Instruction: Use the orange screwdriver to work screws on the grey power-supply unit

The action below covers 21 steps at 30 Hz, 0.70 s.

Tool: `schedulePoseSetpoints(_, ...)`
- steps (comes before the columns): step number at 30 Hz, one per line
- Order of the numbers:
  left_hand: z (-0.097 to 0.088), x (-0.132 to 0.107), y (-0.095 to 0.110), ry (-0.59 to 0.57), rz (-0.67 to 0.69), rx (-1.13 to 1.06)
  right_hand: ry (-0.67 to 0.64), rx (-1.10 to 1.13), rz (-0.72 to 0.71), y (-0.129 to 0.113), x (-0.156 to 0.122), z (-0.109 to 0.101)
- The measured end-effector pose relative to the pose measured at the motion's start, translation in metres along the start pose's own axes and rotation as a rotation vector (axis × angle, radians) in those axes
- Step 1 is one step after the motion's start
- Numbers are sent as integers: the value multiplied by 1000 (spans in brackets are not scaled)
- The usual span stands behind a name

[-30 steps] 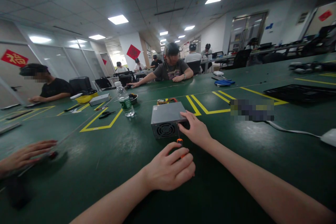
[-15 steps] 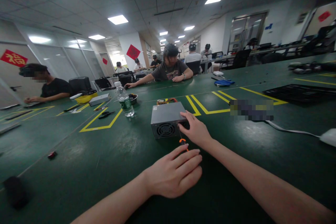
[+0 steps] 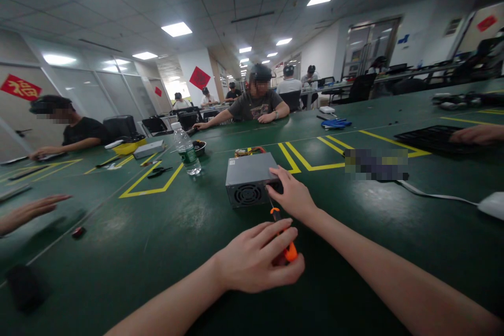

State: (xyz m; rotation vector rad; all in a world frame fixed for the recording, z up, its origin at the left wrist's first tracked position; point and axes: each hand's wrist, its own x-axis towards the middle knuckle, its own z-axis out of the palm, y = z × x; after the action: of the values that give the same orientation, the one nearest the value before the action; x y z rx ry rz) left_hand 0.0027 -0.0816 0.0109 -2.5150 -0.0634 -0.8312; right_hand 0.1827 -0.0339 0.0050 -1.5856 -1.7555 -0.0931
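A grey metal power supply box [image 3: 249, 178] with a round fan grille on its near face sits on the green table [image 3: 157, 252]. My right hand [image 3: 291, 195] rests on the box's near right corner, its fingers spread over the top edge. My left hand [image 3: 258, 256] is closed round the orange handle of a screwdriver [image 3: 284, 239]. The thin shaft of the screwdriver points at the lower right corner of the box's fan face.
A water bottle [image 3: 186, 150], black pliers [image 3: 159, 171] and a small bowl lie beyond the box inside yellow floor-tape lines. A white cable [image 3: 437, 195] runs at the right. Another person's hand [image 3: 27, 212] reaches in at the left. Several people sit at the far side.
My left hand has turned on the screwdriver, so more of the orange handle shows. A hand at the left left the view and came back. Another hand has appeared at the far right.
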Motion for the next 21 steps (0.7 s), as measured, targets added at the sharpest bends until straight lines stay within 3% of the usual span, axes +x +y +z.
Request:
schedulePoseSetpoints(4, -4, -1, -3, 10, 72, 11, -3, -5, 2, -1, 0, -1)
schedulePoseSetpoints(12, -5, 5, -1, 40, 13, -75, -5, -10, 1, -1, 0, -1)
schedulePoseSetpoints(17, -1, 2, -6, -58, 91, -39, -5, -11, 5, -1, 0, 0)
schedulePoseSetpoints(21, 3, 1, -8, 18, 75, -13, -7, -9, 7, -1, 0, 0)
